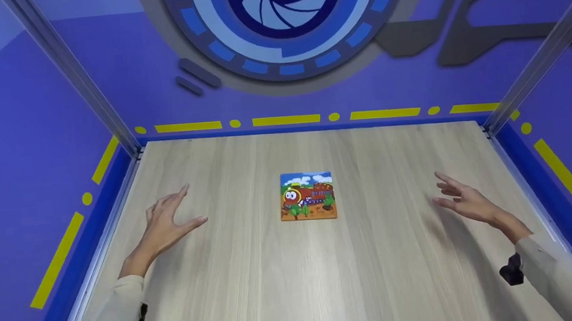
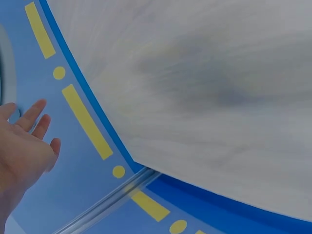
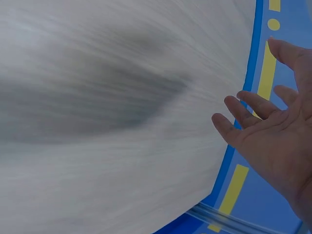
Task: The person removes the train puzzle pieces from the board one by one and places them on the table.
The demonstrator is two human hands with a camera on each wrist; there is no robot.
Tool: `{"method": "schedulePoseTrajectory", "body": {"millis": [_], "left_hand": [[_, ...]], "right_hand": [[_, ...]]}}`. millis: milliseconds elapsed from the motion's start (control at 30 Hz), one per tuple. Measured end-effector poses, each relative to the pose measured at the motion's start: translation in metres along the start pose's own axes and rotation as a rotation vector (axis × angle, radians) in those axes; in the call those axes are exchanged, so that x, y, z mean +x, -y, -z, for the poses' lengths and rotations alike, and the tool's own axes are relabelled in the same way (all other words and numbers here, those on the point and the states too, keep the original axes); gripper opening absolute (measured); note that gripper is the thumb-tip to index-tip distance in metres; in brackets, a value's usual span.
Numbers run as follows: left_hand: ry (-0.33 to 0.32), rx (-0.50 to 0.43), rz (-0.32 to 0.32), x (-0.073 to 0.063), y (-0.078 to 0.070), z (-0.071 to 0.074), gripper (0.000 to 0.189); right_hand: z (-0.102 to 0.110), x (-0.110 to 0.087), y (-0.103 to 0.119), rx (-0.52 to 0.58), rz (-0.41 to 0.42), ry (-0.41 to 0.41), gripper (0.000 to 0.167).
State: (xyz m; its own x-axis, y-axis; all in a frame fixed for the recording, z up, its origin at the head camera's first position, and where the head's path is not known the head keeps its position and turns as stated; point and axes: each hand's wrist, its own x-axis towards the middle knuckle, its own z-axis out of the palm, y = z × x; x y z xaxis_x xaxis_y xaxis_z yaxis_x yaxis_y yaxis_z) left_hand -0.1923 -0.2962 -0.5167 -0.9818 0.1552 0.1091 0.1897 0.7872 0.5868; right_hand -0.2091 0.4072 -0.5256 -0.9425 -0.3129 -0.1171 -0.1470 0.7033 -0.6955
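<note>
The train picture board (image 1: 307,196) looks light and stiff, best held by opposite edges. Left hand (image 1: 162,225) and right hand (image 1: 468,204) hover above the counter (image 1: 295,282), fingers spread, empty.

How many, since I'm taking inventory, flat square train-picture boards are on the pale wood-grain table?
1: the colourful square board lies on the table between the left hand and right hand. Any underneath would be hidden.

Both hands (image 1: 165,222) raised, empty, fingers spread, thumbs apart, forearms angled inward.
</note>
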Motion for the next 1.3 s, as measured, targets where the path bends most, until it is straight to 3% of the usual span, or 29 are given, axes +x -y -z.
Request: {"method": "schedulePoseTrajectory", "body": {"millis": [500, 800, 933, 1300], "left_hand": [[0.019, -0.073, -0.013, -0.007, -0.002, -0.046, 0.086], [0.111, -0.195, 0.049, 0.003, -0.015, -0.076, 0.079], [0.135, -0.222, 0.034, 0.006, -0.022, -0.088, 0.076], [0.155, -0.268, -0.001, 0.026, -0.046, -0.126, 0.071]], "right_hand": [[-0.03, 0.01, 0.002, 0.062, 0.018, 0.065, 0.058], [-0.047, 0.015, 0.0, 0.149, 0.052, 0.113, 0.051], [-0.057, 0.019, 0.0, 0.199, 0.067, 0.14, 0.051], [-0.084, 0.038, 0.021, 0.183, 0.095, 0.15, 0.048]]}}
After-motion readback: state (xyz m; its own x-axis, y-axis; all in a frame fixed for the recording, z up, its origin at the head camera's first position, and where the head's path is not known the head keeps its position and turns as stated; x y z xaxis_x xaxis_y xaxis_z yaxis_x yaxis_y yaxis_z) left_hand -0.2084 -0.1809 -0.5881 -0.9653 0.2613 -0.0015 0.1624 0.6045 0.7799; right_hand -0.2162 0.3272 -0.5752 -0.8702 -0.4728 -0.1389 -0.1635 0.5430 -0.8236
